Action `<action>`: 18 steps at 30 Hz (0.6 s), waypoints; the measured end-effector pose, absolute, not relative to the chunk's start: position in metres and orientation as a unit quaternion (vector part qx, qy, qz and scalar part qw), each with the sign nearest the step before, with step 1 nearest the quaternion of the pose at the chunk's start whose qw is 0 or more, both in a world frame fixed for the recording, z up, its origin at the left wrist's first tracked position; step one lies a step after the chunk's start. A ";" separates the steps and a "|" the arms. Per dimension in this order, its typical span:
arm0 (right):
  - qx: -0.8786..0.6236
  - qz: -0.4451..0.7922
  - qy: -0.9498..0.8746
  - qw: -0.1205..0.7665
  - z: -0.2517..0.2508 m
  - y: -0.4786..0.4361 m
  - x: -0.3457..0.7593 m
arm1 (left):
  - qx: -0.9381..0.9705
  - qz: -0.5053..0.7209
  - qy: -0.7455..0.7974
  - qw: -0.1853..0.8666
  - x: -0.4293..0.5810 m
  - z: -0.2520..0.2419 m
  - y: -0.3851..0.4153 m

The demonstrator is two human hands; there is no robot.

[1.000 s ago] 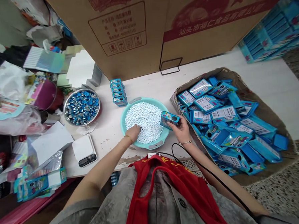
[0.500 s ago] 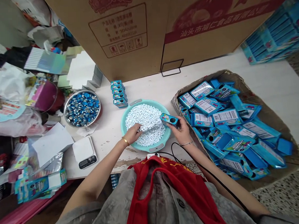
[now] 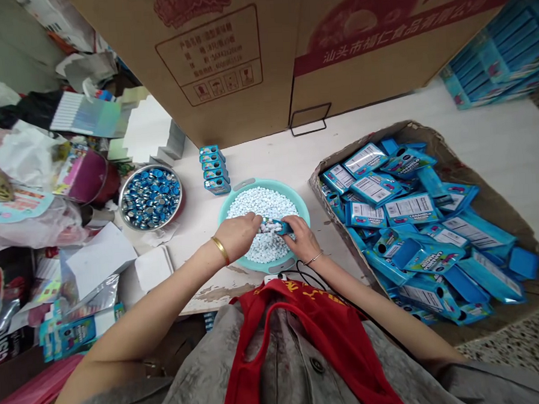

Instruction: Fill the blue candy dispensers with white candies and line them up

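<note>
Over a mint-green basin (image 3: 303,209) of small white candies (image 3: 255,198), both my hands meet at one small blue candy box (image 3: 283,226). My right hand (image 3: 304,241) grips this box, which lies tilted with its end towards my left hand. My left hand (image 3: 239,237) is closed at the box's near end, and loose white candies show between its fingers and the box. The palm side of the left hand is hidden. Several filled-looking blue boxes (image 3: 216,185) stand in a row just behind the basin.
Right of the basin, a large cut-down carton (image 3: 316,181) holds many blue boxes. To the left are a metal bowl (image 3: 181,203) of blue caps and a white scale (image 3: 153,268). A tall cardboard box (image 3: 229,116) walls off the back; a wire stand (image 3: 310,120) leans there.
My left hand has risen from the candies and come to the box. My right hand has carried the box leftward over the basin and tilted it.
</note>
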State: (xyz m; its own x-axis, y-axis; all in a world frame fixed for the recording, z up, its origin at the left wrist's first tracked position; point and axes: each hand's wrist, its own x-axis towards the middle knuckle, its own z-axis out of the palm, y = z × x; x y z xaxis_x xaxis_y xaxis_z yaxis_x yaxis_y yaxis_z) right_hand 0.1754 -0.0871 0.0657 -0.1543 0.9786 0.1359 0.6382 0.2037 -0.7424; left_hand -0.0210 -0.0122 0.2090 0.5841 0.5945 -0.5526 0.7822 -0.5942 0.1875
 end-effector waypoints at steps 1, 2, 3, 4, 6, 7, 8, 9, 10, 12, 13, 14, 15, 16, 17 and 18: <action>-0.570 0.275 -0.708 0.313 0.065 -0.087 0.175 | 0.868 -0.229 0.395 0.194 -0.015 0.216 -0.013; -0.569 0.277 -0.707 0.314 0.063 -0.088 0.176 | 0.873 -0.233 0.389 0.180 -0.010 0.222 -0.014; -0.569 0.278 -0.706 0.316 0.062 -0.088 0.176 | 0.877 -0.235 0.382 0.171 -0.006 0.227 -0.015; -0.569 0.278 -0.705 0.319 0.061 -0.087 0.177 | 0.881 -0.236 0.376 0.166 -0.004 0.231 -0.016; -0.571 0.278 -0.700 0.327 0.060 -0.087 0.178 | 0.885 -0.229 0.371 0.162 -0.005 0.231 -0.014; -0.575 0.279 -0.695 0.330 0.059 -0.086 0.180 | 0.885 -0.217 0.379 0.161 -0.010 0.226 -0.012; -0.581 0.280 -0.688 0.333 0.058 -0.086 0.182 | 0.882 -0.203 0.393 0.160 -0.017 0.218 -0.009; -0.587 0.281 -0.680 0.337 0.058 -0.085 0.184 | 0.877 -0.191 0.412 0.160 -0.026 0.206 -0.006; -0.594 0.282 -0.672 0.340 0.058 -0.085 0.186 | 0.867 -0.186 0.433 0.163 -0.036 0.190 -0.004; -0.610 0.283 -0.652 0.350 0.058 -0.083 0.191 | 0.840 -0.201 0.470 0.183 -0.054 0.150 -0.001; -0.618 0.283 -0.642 0.354 0.059 -0.082 0.194 | 0.824 -0.215 0.485 0.200 -0.060 0.129 -0.001; -0.626 0.281 -0.633 0.359 0.060 -0.081 0.197 | 0.811 -0.219 0.494 0.225 -0.062 0.107 -0.002; -0.635 0.278 -0.623 0.362 0.061 -0.080 0.199 | 0.801 -0.213 0.500 0.252 -0.061 0.087 -0.005; -0.643 0.274 -0.615 0.366 0.063 -0.079 0.201 | 0.795 -0.201 0.502 0.275 -0.057 0.070 -0.008; -0.650 0.270 -0.608 0.369 0.064 -0.078 0.204 | 0.792 -0.186 0.501 0.294 -0.050 0.055 -0.011; -0.656 0.266 -0.601 0.371 0.066 -0.077 0.205 | 0.792 -0.170 0.499 0.307 -0.040 0.043 -0.015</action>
State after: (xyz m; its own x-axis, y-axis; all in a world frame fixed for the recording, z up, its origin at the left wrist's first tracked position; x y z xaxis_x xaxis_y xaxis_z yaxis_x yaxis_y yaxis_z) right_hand 0.2054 -0.0765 0.0655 0.1347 0.9862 0.0966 0.5910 -0.0017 -0.8067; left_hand -0.0402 -0.0151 0.0425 0.4437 0.6861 -0.5765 0.8954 -0.3128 0.3169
